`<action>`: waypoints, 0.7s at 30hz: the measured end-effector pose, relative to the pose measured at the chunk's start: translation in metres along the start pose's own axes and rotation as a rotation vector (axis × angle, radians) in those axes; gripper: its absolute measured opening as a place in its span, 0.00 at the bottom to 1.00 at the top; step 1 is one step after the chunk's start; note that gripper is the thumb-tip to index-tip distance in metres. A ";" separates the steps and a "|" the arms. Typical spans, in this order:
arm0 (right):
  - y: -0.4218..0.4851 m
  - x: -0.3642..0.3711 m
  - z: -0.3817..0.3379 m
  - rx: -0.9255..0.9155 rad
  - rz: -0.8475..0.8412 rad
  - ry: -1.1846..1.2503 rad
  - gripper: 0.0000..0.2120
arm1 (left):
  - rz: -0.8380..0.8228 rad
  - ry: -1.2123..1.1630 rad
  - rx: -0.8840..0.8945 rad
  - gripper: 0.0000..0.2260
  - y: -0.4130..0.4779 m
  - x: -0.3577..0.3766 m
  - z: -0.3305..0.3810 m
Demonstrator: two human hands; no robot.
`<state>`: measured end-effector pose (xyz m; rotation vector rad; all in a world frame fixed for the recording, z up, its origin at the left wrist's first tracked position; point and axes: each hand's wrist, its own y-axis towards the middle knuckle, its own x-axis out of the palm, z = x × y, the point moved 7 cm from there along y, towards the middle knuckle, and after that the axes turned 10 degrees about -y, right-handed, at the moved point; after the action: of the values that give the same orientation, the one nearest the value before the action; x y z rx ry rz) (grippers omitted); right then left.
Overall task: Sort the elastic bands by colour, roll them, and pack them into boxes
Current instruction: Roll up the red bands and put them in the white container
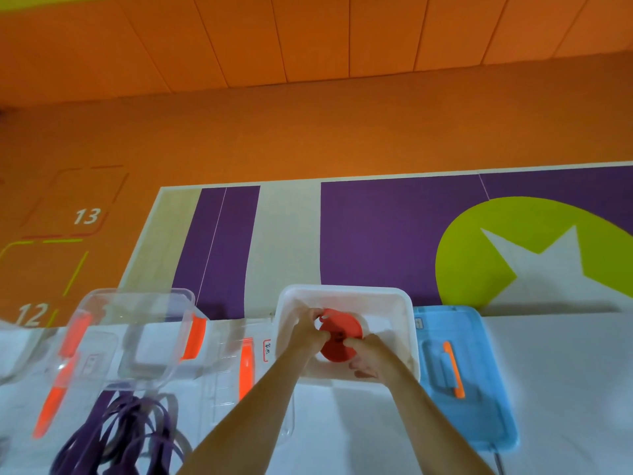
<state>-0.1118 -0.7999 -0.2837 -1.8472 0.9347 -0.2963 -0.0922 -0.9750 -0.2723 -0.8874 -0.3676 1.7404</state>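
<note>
**Item:** red band roll [340, 337], coiled flat, low inside white box [342, 290]; whether it touches the floor can't be told.
**Grip:** L hand [310, 332] pinches roll's left edge. R hand [368, 354] has fingers curled on its lower right.
**Step:** prob. packing the red roll.
**Next move:** set it down and let go w/o the coil springing open.
**Adjacent:** blue lid [486, 389] just right of box; clear box [144, 294] to the left.
**Outstanding:** purple bands [120, 430], loose and unrolled, in front of clear box.

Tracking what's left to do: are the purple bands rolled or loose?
Loose: the purple bands lie in a tangled heap of open loops on the white table near the clear box.
</note>
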 end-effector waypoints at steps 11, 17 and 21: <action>-0.006 -0.013 0.000 -0.045 0.121 -0.058 0.16 | -0.024 0.003 -0.037 0.29 -0.007 0.009 -0.010; -0.006 -0.012 -0.005 -0.143 0.193 -0.221 0.06 | -0.010 0.049 0.054 0.26 -0.001 0.008 -0.002; -0.022 -0.011 -0.021 -0.285 0.242 -0.493 0.08 | -0.030 0.176 0.089 0.27 -0.009 0.009 0.006</action>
<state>-0.1213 -0.8015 -0.2528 -1.9087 0.8666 0.4459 -0.0914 -0.9626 -0.2654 -0.9572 -0.1848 1.6241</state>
